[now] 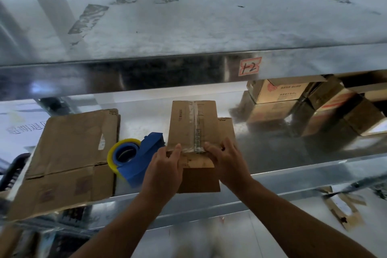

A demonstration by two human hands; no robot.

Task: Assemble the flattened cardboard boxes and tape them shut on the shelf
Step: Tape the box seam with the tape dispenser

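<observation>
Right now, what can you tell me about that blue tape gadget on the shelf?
The tape dispenser is blue plastic, carrying a yellowish clear tape roll on a blue hub. It lies on the metal shelf, between the flattened cardboard and the small box. No hand holds it; the left hand grips the box beside it.

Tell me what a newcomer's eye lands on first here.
The left hand and right hand hold the near end of a small cardboard box at mid-shelf, clear tape along its top seam. Just left of it lies a blue tape dispenser, then flattened cardboard overhanging the metal shelf edge.
</observation>
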